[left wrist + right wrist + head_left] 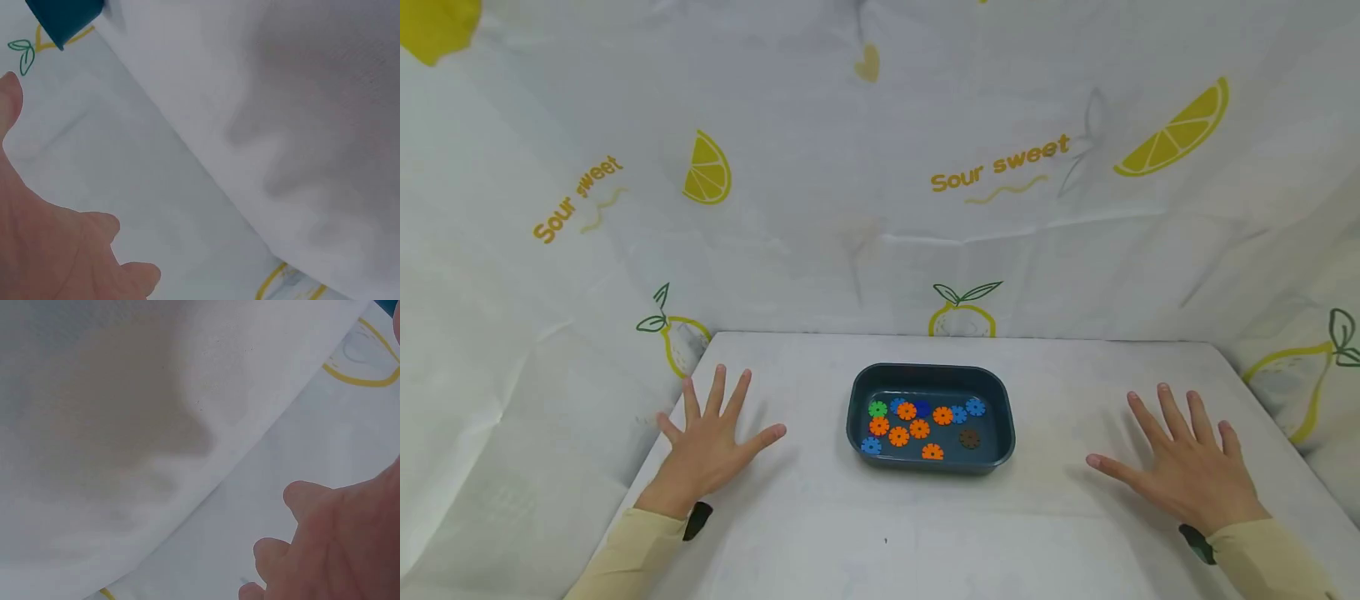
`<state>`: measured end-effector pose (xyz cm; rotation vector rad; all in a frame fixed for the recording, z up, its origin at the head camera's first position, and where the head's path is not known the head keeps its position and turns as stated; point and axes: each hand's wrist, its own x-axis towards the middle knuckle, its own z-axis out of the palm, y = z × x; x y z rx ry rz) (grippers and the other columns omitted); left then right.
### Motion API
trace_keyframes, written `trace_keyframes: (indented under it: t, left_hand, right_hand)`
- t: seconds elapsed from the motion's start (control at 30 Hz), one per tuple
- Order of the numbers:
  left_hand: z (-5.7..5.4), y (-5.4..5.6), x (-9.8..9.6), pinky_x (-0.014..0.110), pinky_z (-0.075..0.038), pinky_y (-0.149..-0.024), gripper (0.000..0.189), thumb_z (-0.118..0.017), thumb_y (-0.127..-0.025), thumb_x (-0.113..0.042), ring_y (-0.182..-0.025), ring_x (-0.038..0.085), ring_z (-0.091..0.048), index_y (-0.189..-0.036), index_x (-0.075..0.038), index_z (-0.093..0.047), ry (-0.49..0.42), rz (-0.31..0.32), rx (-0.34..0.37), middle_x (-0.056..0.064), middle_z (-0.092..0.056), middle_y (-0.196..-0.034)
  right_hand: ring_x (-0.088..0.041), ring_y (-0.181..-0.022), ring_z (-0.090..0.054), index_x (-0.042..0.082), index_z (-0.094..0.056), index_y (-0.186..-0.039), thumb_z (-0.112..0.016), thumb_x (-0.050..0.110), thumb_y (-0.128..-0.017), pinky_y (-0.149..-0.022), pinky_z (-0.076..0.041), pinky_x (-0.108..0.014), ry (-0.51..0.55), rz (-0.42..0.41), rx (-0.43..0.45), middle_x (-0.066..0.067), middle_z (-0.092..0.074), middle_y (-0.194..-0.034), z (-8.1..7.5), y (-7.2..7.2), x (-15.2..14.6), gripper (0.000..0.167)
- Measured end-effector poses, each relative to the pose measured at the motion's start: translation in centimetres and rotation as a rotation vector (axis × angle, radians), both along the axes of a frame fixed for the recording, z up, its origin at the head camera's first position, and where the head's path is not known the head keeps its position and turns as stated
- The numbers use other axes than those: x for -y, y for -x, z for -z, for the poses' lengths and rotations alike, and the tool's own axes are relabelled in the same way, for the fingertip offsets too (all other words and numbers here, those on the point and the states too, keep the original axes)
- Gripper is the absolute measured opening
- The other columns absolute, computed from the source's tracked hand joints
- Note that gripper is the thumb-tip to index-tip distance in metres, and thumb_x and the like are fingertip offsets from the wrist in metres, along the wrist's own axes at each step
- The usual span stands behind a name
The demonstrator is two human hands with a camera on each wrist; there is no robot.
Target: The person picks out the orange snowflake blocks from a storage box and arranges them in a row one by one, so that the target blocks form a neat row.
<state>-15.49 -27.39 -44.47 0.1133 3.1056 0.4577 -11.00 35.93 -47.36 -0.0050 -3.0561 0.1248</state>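
Observation:
A dark blue-grey tray (931,468) stands on the white table, holding several small notched plastic discs. Among them are orange discs (898,436), light blue discs (975,407), a green disc (877,408), a dark blue disc (922,408) and a brown disc (969,438). To the left of the tray, my left hand (711,450) is spread palm down over the table with nothing in it. On the right side my right hand (1195,467) is likewise spread, fingers apart and holding nothing. In the left wrist view, a corner of the tray (65,19) shows at top left.
The white tabletop (887,533) reaches back to a white cloth (820,208) printed with lemons and lettering, which also hangs along both sides. A dark band (697,521) sits at the left wrist, and another dark band (1197,543) at the right wrist.

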Motion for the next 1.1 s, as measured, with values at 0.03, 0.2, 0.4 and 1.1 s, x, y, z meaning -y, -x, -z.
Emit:
trace_keyframes:
  t: [0.03,0.2,0.4,1.1]
  left_hand:
    - [0.1,0.0,0.0,0.099,0.006,-0.103,0.111,-0.052,-0.093,-0.088,-0.160,0.062,0.023,-0.176,-0.031,-0.004,-0.016,-0.002,0.001,0.010,0.016,-0.182]
    - [0.2,0.4,-0.4,0.097,0.003,-0.107,0.110,-0.056,-0.096,-0.083,-0.160,0.060,0.024,-0.175,-0.033,0.000,-0.140,-0.011,0.019,0.009,0.018,-0.182]
    - [0.5,1.2,-1.5,0.088,-0.009,-0.120,0.102,-0.054,-0.101,-0.077,-0.166,0.056,0.007,-0.175,-0.032,-0.002,-0.329,0.016,0.074,0.011,0.008,-0.183]
    - [3.5,5.4,-9.2,0.043,-0.059,-0.108,0.057,-0.062,-0.110,-0.046,-0.127,0.029,-0.072,-0.157,-0.015,-0.056,-1.135,-0.002,0.302,0.013,-0.067,-0.148]
  right_hand:
    - [-0.060,-0.162,0.004,0.010,-0.019,-0.173,-0.060,0.089,-0.087,-0.116,-0.012,-0.085,-0.002,-0.005,0.002,-0.034,-0.006,-0.176,-0.1,0.1,0.0,0.123]
    - [-0.066,-0.158,-0.004,0.007,-0.020,-0.172,-0.060,0.086,-0.090,-0.113,-0.020,-0.083,0.020,-0.050,0.024,-0.037,-0.008,-0.175,-0.9,0.7,0.3,0.120]
    - [-0.067,-0.157,-0.009,0.010,-0.018,-0.174,-0.058,0.084,-0.093,-0.113,-0.022,-0.085,0.077,-0.102,0.078,-0.035,-0.007,-0.176,-2.3,2.2,1.6,0.116]
    - [-0.052,-0.155,-0.039,0.016,-0.036,-0.169,-0.070,0.074,-0.094,-0.119,-0.038,-0.074,0.366,-0.373,0.173,-0.020,-0.035,-0.175,-7.9,9.7,10.1,0.101]
